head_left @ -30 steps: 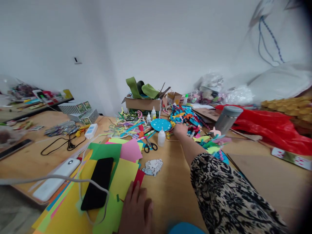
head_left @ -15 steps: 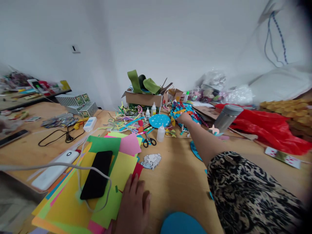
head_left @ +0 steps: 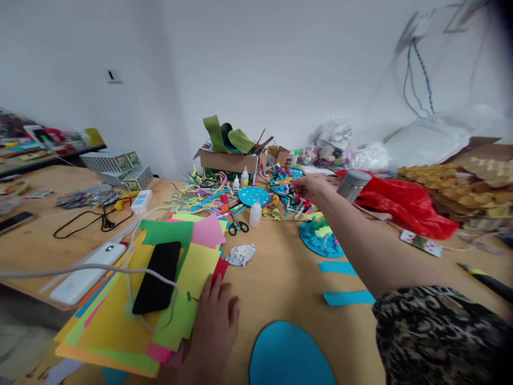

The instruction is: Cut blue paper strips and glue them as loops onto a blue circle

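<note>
My left hand (head_left: 216, 315) lies flat, fingers stretched, over the right edge of a stack of coloured paper (head_left: 200, 267) and the bare tabletop. Close by are a red paper piece (head_left: 220, 269) and a black-and-white animal cutout (head_left: 241, 255). At the back, my right hand (head_left: 312, 187) hovers by a pile of small colourful craft pieces (head_left: 286, 182). Its fingers are curled together; what they hold, if anything, is too small to make out. Beneath that forearm lies a blue disc with textured decorations (head_left: 316, 238). A plain blue disc (head_left: 290, 358) lies at the front.
Two blue strips (head_left: 347, 298) lie right of centre. Scissors (head_left: 238, 226), a glue bottle (head_left: 255, 214) and a dotted blue disc (head_left: 254, 195) are mid-table. A grey flask (head_left: 353, 184) stands near red plastic (head_left: 404, 206). A black phone (head_left: 157, 278) with a cable rests on the paper.
The view has turned to the right. My right hand has drawn back slightly out of the craft pile, uncovering the decorated disc and blue strips. My left hand stays in place.
</note>
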Motion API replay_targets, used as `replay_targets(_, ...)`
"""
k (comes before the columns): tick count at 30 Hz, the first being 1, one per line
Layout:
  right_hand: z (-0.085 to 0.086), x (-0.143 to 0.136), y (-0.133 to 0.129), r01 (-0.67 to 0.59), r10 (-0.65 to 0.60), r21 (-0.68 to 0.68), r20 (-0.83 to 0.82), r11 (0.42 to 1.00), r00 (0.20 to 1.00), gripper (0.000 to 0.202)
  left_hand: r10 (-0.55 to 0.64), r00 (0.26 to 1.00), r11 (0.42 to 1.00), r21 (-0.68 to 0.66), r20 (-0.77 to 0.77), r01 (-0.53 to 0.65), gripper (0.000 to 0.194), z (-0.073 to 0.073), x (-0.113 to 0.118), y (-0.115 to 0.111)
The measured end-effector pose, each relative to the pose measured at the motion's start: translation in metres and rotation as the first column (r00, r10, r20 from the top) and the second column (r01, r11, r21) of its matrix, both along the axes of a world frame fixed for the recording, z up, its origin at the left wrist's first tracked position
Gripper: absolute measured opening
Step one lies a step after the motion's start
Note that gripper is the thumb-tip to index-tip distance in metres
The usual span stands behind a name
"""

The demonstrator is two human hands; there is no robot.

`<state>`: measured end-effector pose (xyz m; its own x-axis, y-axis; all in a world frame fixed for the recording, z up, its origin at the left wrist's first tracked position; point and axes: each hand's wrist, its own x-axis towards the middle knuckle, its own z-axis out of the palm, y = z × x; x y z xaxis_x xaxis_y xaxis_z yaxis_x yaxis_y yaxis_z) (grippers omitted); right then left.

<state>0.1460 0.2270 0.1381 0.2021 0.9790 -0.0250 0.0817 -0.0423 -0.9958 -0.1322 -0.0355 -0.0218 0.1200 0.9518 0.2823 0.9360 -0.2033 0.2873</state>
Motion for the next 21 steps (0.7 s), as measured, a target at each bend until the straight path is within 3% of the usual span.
replay_targets(4, 0.003, -0.001, -0.074, -0.055, 0.058, 0.041, -0.093, 0.998, 0.994, 0.016, -0.017, 1.0, 1.0, -0.01, 0.001, 0.017, 0.033, 0.008, 0.001, -0.002)
replay_targets(7, -0.01, 0.001, -0.147, -0.077, 0.114, 0.195, -0.185, 0.978, 0.976, 0.016, -0.059, 0.998, 0.998, 0.015, 0.021, 0.058, 0.032, 0.013, 0.003, -0.004)
replay_targets(10, -0.036, 0.003, -0.224, -0.073, 0.066, 0.243, 0.036, 0.967, 0.997, 0.023, -0.133, 0.988, 0.99, 0.051, 0.073, 0.13, 0.031, 0.016, 0.006, -0.006)
replay_targets(12, -0.058, 0.002, -0.272, -0.168, 0.091, 0.27, 0.275, 0.948, 0.957, 0.027, -0.191, 0.975, 0.981, 0.049, 0.112, 0.186, 0.032, 0.019, 0.007, -0.008)
replay_targets(14, -0.082, -0.001, -0.314, -0.321, 0.139, 0.249, 0.551, 0.914, 0.823, 0.027, -0.27, 0.951, 0.962, -0.002, 0.15, 0.273, 0.034, 0.023, 0.007, -0.009)
replay_targets(16, -0.104, -0.004, -0.346, -0.454, 0.158, 0.221, 0.736, 0.863, 0.659, 0.032, -0.383, 0.904, 0.907, -0.107, 0.189, 0.406, 0.039, 0.03, 0.006, -0.009)
replay_targets(19, -0.13, -0.004, -0.373, -0.56, 0.094, 0.222, 0.872, 0.798, 0.48, 0.058, -0.519, 0.81, 0.772, -0.257, 0.273, 0.581, 0.063, 0.039, 0.003, -0.01)
replay_targets(21, -0.14, -0.002, -0.379, -0.567, 0.088, 0.174, 0.911, 0.805, 0.404, 0.078, -0.564, 0.765, 0.676, -0.359, 0.311, 0.644, 0.084, 0.044, 0.0, -0.009)
